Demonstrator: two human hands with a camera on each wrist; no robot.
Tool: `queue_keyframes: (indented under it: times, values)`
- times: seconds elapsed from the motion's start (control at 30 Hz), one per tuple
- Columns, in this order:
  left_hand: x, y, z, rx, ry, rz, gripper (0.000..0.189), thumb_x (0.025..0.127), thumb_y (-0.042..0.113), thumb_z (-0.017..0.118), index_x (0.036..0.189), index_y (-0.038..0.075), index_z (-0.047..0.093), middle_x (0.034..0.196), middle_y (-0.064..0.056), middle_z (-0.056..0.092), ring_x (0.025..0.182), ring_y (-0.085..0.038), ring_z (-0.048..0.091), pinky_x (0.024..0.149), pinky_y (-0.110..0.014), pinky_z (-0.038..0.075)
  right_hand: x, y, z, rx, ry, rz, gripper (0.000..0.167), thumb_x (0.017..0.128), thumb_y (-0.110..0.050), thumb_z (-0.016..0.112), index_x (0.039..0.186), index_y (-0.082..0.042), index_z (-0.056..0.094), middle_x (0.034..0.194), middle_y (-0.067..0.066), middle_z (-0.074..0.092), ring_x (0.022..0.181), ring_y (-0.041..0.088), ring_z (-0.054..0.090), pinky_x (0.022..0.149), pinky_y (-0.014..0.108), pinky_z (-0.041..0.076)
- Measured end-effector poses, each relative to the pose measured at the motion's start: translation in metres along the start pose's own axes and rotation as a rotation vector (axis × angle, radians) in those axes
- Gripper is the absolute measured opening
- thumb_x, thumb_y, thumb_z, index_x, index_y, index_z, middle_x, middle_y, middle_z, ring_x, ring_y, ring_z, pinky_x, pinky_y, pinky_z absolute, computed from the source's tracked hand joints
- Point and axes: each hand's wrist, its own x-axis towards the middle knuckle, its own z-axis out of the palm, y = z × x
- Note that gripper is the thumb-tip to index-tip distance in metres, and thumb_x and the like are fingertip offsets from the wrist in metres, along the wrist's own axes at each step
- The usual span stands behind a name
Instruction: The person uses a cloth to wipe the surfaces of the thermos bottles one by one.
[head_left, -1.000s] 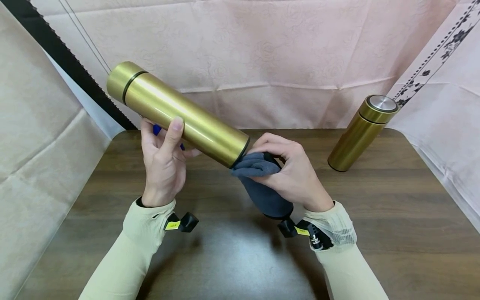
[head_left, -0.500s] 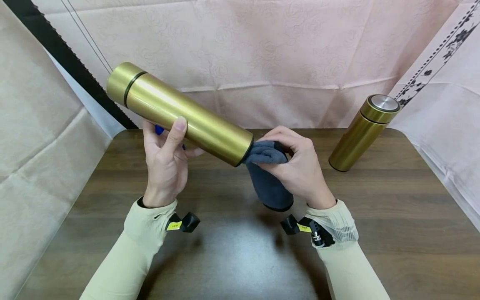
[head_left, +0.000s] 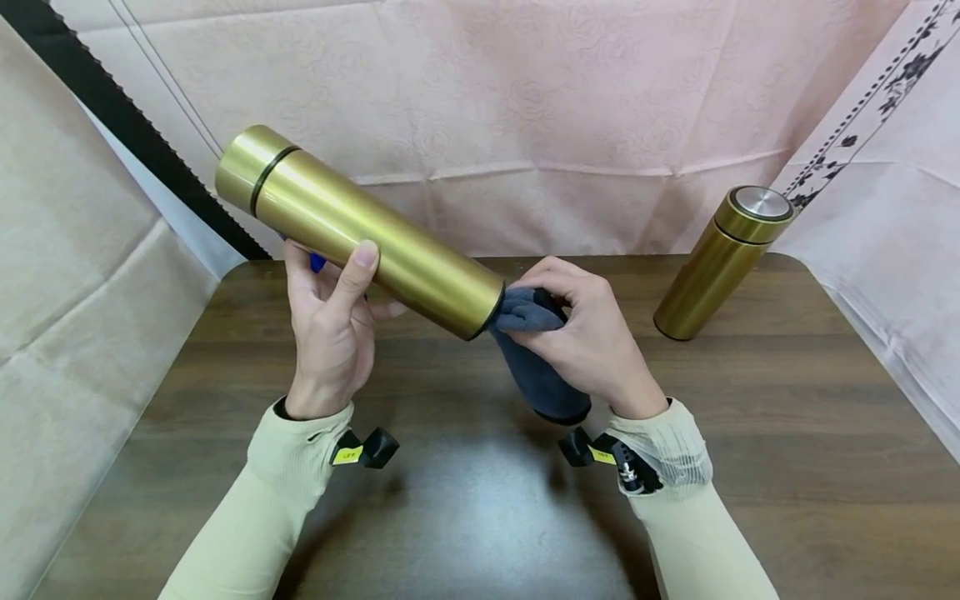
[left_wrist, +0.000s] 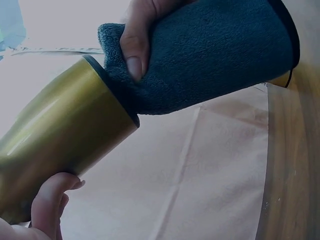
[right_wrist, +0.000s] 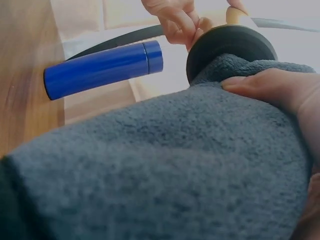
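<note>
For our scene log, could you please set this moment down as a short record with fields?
Left hand: holds a gold flask, tilted, capped end up, above the table
Right hand: pinches a grey-blue cloth
Contact: cloth against the held flask's dark base
Second gold flask: upright on the table, to the person's right
Blue flask: upright on the table, mostly hidden behind the left hand in the head view
Backdrop: pink sheet
</note>
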Motion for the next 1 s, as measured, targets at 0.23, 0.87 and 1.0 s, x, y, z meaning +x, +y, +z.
queue_keyframes:
  times: [0.23,0.87,1.0]
  values:
    - [-0.0011,-0.0009,-0.0001,0.016,-0.001,0.016,0.048,0.093,0.006,0.072,0.129,0.014,0.042,0.109,-0.011,0.062,0.082,-0.021,0.071,0.05,-0.029,0.06,0.001,0.0011,0.004,-0.029,-0.054,-0.031,0.016,0.082,-0.006,0.082,0.09,-0.018,0.076,0.094,-0.008,0.067,0.09,0.008,0.062,0.08,0.022,0.052]
    - [-0.0004,0.0012,-0.0016,0.037,-0.017,0.021,0.045,0.094,0.004,0.069,0.13,0.012,0.042,0.11,-0.012,0.063,0.085,-0.022,0.072,0.05,-0.031,0.06,-0.0002,-0.0009,-0.0028,0.106,-0.131,-0.084,0.022,0.08,-0.003,0.085,0.094,-0.019,0.079,0.096,-0.005,0.068,0.094,0.016,0.063,0.083,0.027,0.053]
    - [-0.0001,0.0011,-0.0013,0.044,-0.023,0.013,0.046,0.095,0.004,0.068,0.131,0.014,0.042,0.111,-0.012,0.063,0.087,-0.022,0.072,0.051,-0.03,0.06,-0.0008,-0.0004,-0.0044,0.105,-0.109,-0.083,0.023,0.081,-0.003,0.084,0.094,-0.022,0.078,0.096,-0.006,0.068,0.092,0.016,0.064,0.083,0.029,0.054]
